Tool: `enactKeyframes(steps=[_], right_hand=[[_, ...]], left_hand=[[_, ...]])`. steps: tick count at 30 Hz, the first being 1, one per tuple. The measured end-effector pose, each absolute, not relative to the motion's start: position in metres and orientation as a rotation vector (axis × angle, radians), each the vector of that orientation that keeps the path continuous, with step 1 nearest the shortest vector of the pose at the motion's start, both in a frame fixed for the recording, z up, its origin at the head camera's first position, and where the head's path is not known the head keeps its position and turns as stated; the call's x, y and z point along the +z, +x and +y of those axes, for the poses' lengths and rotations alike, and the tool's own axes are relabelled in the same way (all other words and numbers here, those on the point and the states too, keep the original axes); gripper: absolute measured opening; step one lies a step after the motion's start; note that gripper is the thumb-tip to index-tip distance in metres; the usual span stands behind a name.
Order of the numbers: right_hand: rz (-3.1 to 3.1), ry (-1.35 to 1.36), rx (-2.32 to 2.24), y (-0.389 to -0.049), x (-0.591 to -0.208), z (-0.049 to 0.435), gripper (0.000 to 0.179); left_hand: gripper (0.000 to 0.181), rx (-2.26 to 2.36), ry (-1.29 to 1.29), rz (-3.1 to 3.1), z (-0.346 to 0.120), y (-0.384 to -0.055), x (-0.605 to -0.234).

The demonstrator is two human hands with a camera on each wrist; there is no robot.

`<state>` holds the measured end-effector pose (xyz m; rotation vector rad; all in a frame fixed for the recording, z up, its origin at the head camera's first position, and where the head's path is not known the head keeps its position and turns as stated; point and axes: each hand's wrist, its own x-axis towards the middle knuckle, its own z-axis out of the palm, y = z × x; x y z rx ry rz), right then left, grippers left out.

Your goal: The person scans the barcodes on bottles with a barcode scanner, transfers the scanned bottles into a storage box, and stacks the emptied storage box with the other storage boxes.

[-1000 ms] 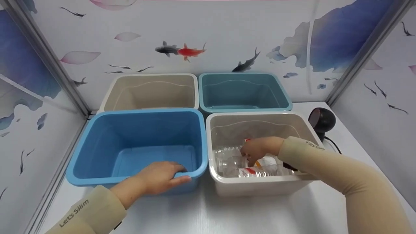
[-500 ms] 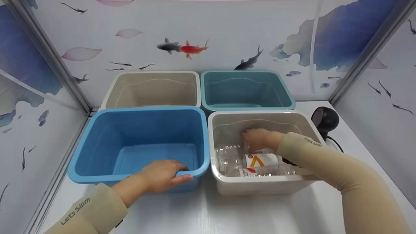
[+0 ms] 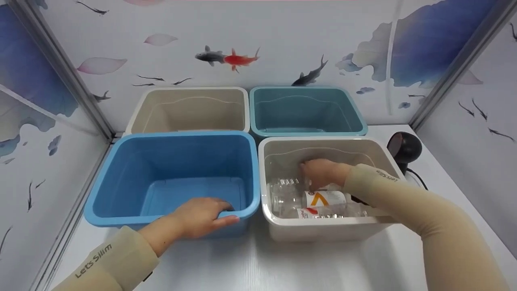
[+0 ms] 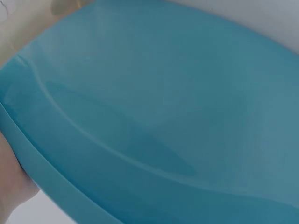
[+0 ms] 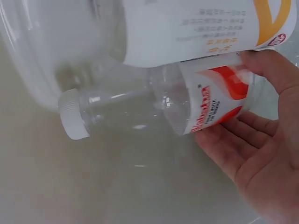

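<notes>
1. Bottle: clear, white-capped, with a red-and-white label. It lies on its side at the bottom of the white bin; in the head view it is largely hidden by the hand.
2. Right hand: reaches into the white bin near its back wall. Its grip is closed to the bottle's width, the thumb on one side of the label and the fingers on the other, as seen in the right wrist view.
3. Orange-marked bottle: lies just beside the held bottle, on the near side, its white label facing up.
4. Second red-labelled bottle: lies along the near wall of the white bin.
5. Clear bottle: lies at the left end of the same bin.
6. Left hand: its grip is folded over the near rim of the blue bin, fingers inside, thumb outside.
7. Beige bin and teal bin: stand behind the blue and white bins respectively.
8. Desk: white; carries all four bins and, at right, a black device with a cable.
9. Back wall: printed with fish and petals.
</notes>
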<state>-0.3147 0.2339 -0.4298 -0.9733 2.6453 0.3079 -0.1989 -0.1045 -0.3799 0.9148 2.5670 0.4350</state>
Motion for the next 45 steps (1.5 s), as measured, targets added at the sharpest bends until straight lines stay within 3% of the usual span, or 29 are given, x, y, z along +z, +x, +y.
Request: enactKeyframes(steps=[10,18,29,39,45], right_hand=[[2.693,-1.014,0.356,-0.314,-0.410,0.237,0.040],[2.642,-0.872,-0.026,-0.317,-0.386,0.243,0.033],[2.544,-0.693,-0.344,-0.313,-0.398,0.257,0.041],[2.296,-0.629,-0.439,-0.312,-0.399,0.283,0.085],[2.386,-0.617,-0.507,-0.313,-0.398,0.294,0.065]], left_hand=[[0.054,0.450,0.924,2.562,-0.105,-0.198,-0.378],[0.057,0.427,0.957,2.572,-0.107,-0.198,-0.378],[0.058,0.422,0.954,2.564,-0.106,-0.199,-0.378],[0.054,0.431,0.947,2.556,-0.105,-0.199,-0.380],[0.057,0.422,0.949,2.576,-0.106,-0.197,-0.379]])
